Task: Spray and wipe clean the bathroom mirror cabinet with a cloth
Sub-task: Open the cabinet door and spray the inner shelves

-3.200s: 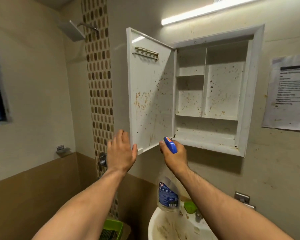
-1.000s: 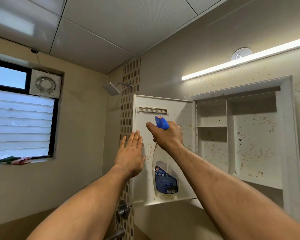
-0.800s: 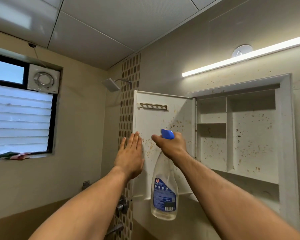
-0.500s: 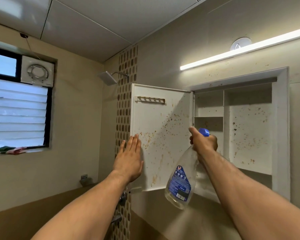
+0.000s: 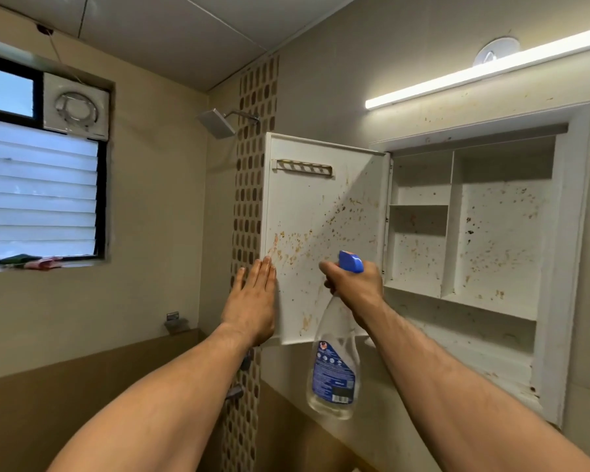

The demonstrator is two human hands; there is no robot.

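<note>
**Spraying the open door: brace, then mist**

The door (image 5: 321, 216) is swung open, hinged on the left side of the cabinet (image 5: 581, 233). Its inner face is toward the person and its long axis is upright. Brown spatter is thickest across the middle and lower half. The cabinet's back wall and shelves are speckled too.

The left hand (image 5: 252, 301) is flat, fingers (image 5: 264, 272) straight, pressed on the door's free left edge near the bottom corner. The right hand (image 5: 353, 287) is wrapped round the neck of the bottle (image 5: 334, 369).

The bottle hangs before the door's lower right corner, long axis near upright, base down. Its blue nozzle (image 5: 351, 262) is on top, aimed at the door face.

My judgement on doing it well:
- Brace firmly, so the spray doesn't swing the door.
- Work from the rack (image 5: 302, 167) downward in overlapping bursts, out to the edges.
- Expect runs off the bottom edge.

Neither hand has a cloth. A bundle (image 5: 31, 262) on the window sill may be it.
</note>
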